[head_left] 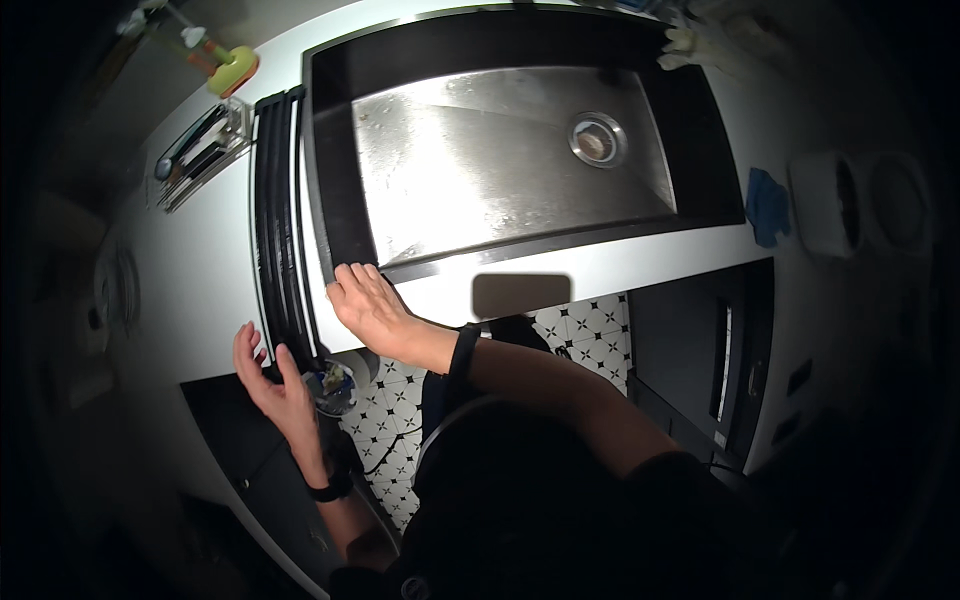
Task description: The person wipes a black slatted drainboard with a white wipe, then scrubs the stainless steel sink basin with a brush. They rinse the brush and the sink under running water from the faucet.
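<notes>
My right hand lies at the near left corner of a stainless steel sink, its fingers curled down over the rim. The fingertips are hidden, so whether they grip anything is unclear. My left hand is held in the air with fingers spread and nothing in it. It hovers by the near end of several long black bars, which lie side by side on the white countertop along the sink's left side. The sink holds no dishes; its round drain has something brownish in it.
Cutlery and utensils lie left of the bars, below a yellow-green brush holder. A blue cloth and a white container stand right of the sink. A waste bin sits below the counter edge, near patterned floor tiles.
</notes>
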A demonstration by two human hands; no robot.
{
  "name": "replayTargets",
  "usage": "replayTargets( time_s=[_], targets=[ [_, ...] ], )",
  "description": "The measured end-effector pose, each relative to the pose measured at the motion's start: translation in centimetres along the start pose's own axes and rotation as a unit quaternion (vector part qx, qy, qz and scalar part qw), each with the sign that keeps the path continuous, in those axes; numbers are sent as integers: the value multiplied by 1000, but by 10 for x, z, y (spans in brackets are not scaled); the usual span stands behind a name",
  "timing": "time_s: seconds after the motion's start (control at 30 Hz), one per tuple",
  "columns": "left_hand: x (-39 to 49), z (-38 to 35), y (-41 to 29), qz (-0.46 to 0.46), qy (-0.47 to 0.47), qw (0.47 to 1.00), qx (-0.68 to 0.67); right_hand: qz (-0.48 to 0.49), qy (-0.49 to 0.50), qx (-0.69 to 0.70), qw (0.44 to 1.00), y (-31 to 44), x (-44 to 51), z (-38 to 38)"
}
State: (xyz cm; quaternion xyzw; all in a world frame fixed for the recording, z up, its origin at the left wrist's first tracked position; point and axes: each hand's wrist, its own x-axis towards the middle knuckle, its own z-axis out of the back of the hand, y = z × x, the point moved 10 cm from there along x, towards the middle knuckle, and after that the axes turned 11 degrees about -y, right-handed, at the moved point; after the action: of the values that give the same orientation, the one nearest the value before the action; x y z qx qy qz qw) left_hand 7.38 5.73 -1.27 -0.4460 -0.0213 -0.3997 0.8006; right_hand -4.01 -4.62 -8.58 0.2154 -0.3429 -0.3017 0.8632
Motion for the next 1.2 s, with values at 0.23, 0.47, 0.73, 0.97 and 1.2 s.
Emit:
replayTargets(
  time_s=[0.23, 0.47, 0.73, 0.97, 1.2],
  targets=[
    [-7, -11, -14, 7, 4, 999, -38, -44, -126, -2, 991, -69, -61, 97],
    [-23, -38, -56, -18, 20, 995, -97, -93, -205, -120, 967, -178, -144, 243],
    [-47, -55, -96, -53, 44, 992, -103, -293, -302, -198, 885, -296, -220, 399],
    [-80, -73, -103, -11, 70, 991, -109, -180, -225, -161, 944, -220, -180, 283],
    [-91, -97, -139, -32, 112, 984, -138, -94, -225, 47, 969, -157, -130, 205]
  ],
)
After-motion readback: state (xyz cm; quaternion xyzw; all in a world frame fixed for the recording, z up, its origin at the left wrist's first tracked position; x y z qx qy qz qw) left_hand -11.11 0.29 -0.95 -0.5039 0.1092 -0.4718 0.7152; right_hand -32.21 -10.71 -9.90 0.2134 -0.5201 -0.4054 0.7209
